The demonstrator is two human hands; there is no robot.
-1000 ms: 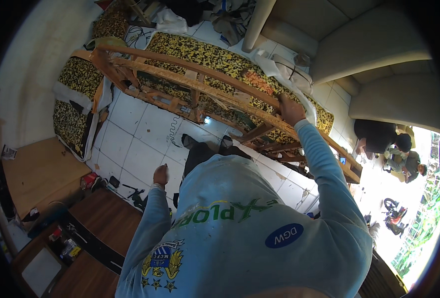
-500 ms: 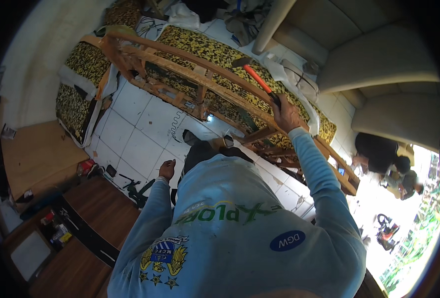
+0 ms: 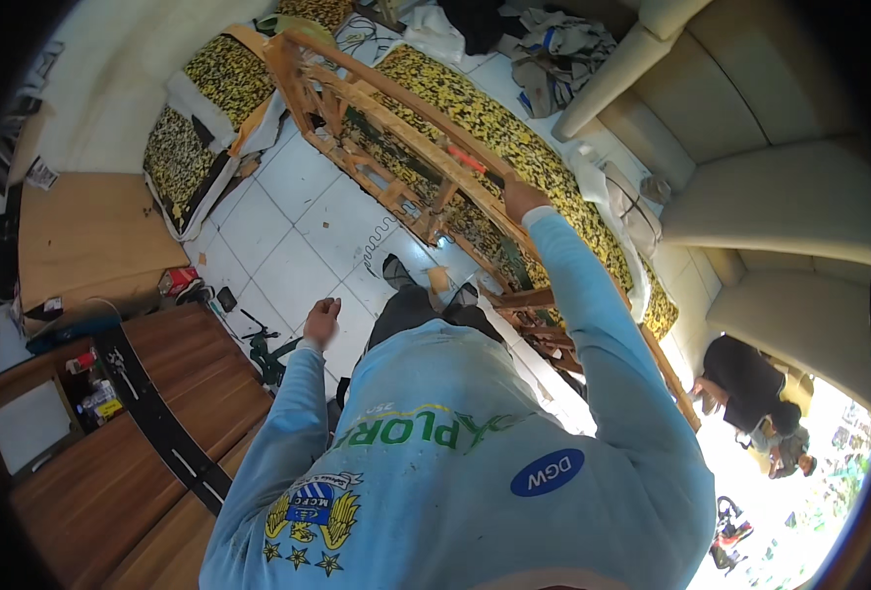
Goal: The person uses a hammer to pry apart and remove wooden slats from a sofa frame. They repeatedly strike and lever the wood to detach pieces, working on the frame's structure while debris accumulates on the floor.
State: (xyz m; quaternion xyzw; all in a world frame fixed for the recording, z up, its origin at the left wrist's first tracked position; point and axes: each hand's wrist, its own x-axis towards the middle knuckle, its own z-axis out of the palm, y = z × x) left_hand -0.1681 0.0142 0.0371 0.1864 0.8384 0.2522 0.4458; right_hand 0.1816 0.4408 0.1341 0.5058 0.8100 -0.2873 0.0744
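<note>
My right hand [image 3: 526, 199] is closed around the grip of a hammer [image 3: 467, 159] with an orange handle. It is at the upper rails of a long wooden furniture frame [image 3: 375, 108]; the hammer's head is hard to make out against the wood. Out to the left of my body, my left hand [image 3: 322, 323] hangs over the floor with its fingers curled together. Whatever it may hold is too small to see. A wavy metal spring [image 3: 380, 239] lies on the tiles near my feet, beside the frame.
Yellow-and-black patterned upholstery [image 3: 435, 87] lies behind the frame. Beige sofas [image 3: 775, 177] stand at the right, and another person [image 3: 745, 379] bends down beyond them. A brown wooden cabinet [image 3: 175, 374] and a cardboard-coloured panel [image 3: 91, 231] are at the left.
My right hand has brought the hammer down and left from above the frame to its rails. My left hand has risen slightly. The whole view has shifted a little.
</note>
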